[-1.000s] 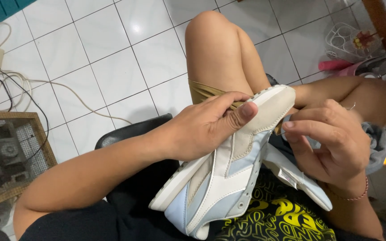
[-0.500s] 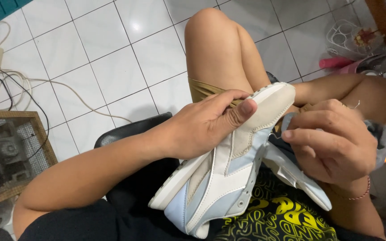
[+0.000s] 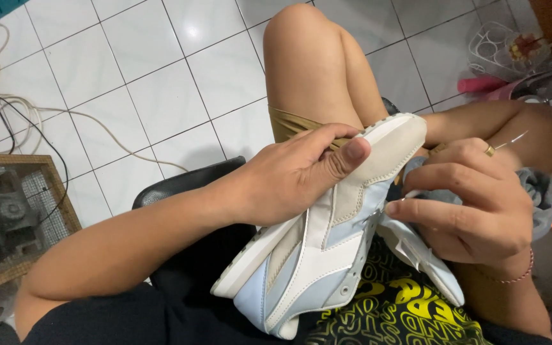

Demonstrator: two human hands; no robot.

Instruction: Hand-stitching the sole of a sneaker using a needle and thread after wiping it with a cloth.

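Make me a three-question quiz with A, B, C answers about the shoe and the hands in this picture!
1. Where is the shoe?
A. on the floor
B. on the person's lap
C. in a box

2. What colours is the shoe?
A. red and black
B. green
C. white, light blue and beige

3. What is the left hand doing?
A. gripping the shoe
B. hanging free
C. holding a cup

Answers:
1 B, it lies over the black shirt, above the white tiled floor.
2 C, its panels show those shades.
3 A, the thumb presses its side while the right hand holds a grey cloth at it.
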